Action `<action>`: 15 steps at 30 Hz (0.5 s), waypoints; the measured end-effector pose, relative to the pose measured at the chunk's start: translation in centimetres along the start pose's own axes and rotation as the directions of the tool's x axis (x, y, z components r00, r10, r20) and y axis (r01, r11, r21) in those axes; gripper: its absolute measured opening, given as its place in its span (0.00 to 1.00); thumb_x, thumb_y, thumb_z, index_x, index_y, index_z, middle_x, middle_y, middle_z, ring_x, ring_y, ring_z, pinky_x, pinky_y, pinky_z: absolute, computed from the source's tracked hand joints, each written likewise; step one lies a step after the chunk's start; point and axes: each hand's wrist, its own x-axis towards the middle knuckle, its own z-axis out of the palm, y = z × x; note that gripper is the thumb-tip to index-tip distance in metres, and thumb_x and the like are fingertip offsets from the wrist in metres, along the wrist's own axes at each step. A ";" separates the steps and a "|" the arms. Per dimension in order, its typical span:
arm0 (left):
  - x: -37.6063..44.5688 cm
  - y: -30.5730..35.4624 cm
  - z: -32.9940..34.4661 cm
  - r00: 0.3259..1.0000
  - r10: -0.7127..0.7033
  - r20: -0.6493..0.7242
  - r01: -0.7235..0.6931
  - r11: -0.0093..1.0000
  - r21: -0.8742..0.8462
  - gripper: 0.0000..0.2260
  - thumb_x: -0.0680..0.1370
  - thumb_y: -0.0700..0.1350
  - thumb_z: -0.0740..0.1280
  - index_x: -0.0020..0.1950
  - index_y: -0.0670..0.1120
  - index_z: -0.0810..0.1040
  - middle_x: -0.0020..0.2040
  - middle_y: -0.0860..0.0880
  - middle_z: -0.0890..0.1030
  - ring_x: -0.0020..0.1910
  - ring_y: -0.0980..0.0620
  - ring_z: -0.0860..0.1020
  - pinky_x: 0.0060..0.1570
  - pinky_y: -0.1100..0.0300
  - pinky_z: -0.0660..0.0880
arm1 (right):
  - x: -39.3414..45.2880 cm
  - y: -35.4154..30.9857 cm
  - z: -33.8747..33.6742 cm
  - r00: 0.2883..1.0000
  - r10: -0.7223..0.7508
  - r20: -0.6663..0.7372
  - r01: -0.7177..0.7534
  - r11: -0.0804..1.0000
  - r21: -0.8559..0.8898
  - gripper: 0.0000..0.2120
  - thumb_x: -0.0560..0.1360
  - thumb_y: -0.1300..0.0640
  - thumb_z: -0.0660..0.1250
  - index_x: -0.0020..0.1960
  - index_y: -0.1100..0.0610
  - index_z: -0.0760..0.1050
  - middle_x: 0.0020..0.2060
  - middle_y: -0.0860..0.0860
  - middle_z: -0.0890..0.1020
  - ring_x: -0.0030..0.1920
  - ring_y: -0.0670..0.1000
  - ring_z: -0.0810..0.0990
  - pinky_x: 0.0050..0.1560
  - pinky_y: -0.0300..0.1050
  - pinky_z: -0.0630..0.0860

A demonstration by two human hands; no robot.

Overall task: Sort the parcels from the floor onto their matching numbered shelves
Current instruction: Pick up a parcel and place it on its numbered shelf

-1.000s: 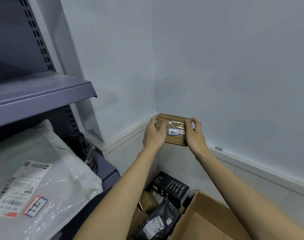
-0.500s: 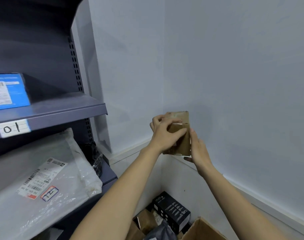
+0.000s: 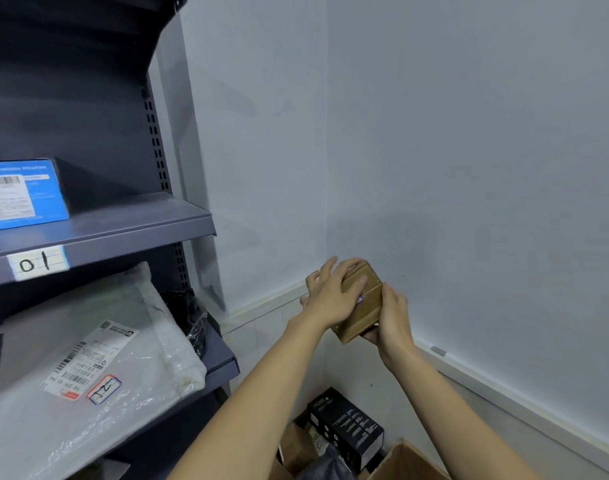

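A small brown cardboard parcel (image 3: 363, 310) is held up in front of the wall corner, tilted on edge. My left hand (image 3: 331, 296) lies over its top face with fingers curled round it and covers most of its sticker. My right hand (image 3: 391, 317) grips the parcel from below and from the right. To the left stands a grey metal shelf unit; its upper shelf (image 3: 123, 230) carries a paper label reading "01" (image 3: 38, 263). A blue box (image 3: 22, 194) stands on that shelf.
On the lower shelf (image 3: 223, 358) lies a white plastic mailer (image 3: 88, 358) with a shipping label and a red-and-blue sticker, beside a black bag (image 3: 192, 317). On the floor below are a black box (image 3: 348, 427), dark bagged parcels and an open cardboard carton (image 3: 407, 462).
Both hands have turned the brown parcel from flat, sticker facing me, onto its edge, and it now sits slightly lower. The view has swung left, revealing the "01" shelf and blue box.
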 end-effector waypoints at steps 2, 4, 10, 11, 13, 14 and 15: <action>0.0 -0.8 0.2 0.997 -0.042 0.065 0.047 0.996 -0.078 0.23 0.78 0.61 0.63 0.71 0.71 0.60 0.72 0.45 0.57 0.72 0.42 0.56 0.72 0.45 0.60 | 0.0 0.3 0.2 0.999 -0.005 -0.041 0.003 0.999 -0.036 0.14 0.83 0.45 0.53 0.63 0.52 0.65 0.53 0.53 0.78 0.54 0.55 0.80 0.55 0.61 0.80; -0.1 -1.8 0.5 0.999 -0.027 0.030 0.031 0.988 -0.151 0.25 0.76 0.60 0.67 0.71 0.69 0.64 0.65 0.46 0.62 0.70 0.44 0.62 0.72 0.49 0.63 | -0.3 0.4 0.2 0.997 -0.029 -0.074 0.017 0.987 -0.159 0.14 0.83 0.45 0.52 0.60 0.53 0.66 0.54 0.54 0.77 0.53 0.55 0.79 0.56 0.60 0.79; -0.8 -3.7 0.5 0.987 -0.096 -0.129 0.046 0.936 -0.349 0.28 0.67 0.56 0.79 0.65 0.57 0.75 0.66 0.49 0.61 0.68 0.53 0.65 0.66 0.64 0.65 | -1.0 -0.5 -0.1 0.989 -0.121 -0.087 0.072 0.899 -0.431 0.23 0.80 0.39 0.52 0.54 0.57 0.72 0.48 0.51 0.76 0.50 0.51 0.75 0.49 0.49 0.69; -1.0 -3.4 0.4 0.987 -0.097 -0.132 0.039 0.921 -0.388 0.30 0.66 0.55 0.80 0.65 0.57 0.74 0.65 0.50 0.62 0.65 0.54 0.68 0.62 0.65 0.67 | -1.2 -0.7 -0.1 0.989 -0.124 -0.081 0.074 0.888 -0.453 0.24 0.80 0.37 0.51 0.55 0.57 0.70 0.48 0.51 0.76 0.51 0.53 0.75 0.49 0.49 0.68; -1.0 -2.9 0.3 0.986 -0.066 -0.153 -0.009 0.896 -0.444 0.33 0.66 0.53 0.80 0.68 0.57 0.71 0.64 0.51 0.68 0.59 0.56 0.73 0.56 0.66 0.71 | -1.4 -0.9 -0.1 0.983 -0.167 -0.071 0.111 0.864 -0.492 0.24 0.80 0.36 0.51 0.59 0.55 0.68 0.51 0.52 0.77 0.53 0.54 0.74 0.51 0.49 0.68; -0.9 -2.7 0.3 0.983 -0.039 -0.178 -0.048 0.886 -0.461 0.33 0.67 0.53 0.80 0.68 0.58 0.70 0.63 0.52 0.71 0.58 0.55 0.75 0.56 0.64 0.73 | -1.3 -1.0 -0.1 0.978 -0.194 -0.072 0.134 0.860 -0.492 0.23 0.81 0.37 0.51 0.63 0.54 0.68 0.52 0.51 0.76 0.53 0.54 0.74 0.52 0.49 0.68; -0.8 -2.3 0.2 0.979 -0.017 -0.205 -0.085 0.875 -0.477 0.32 0.69 0.52 0.79 0.69 0.57 0.69 0.62 0.53 0.74 0.58 0.55 0.76 0.57 0.63 0.74 | -1.4 -1.2 -0.1 0.970 -0.230 -0.075 0.165 0.856 -0.489 0.23 0.81 0.38 0.51 0.66 0.53 0.67 0.53 0.51 0.75 0.53 0.53 0.73 0.53 0.48 0.67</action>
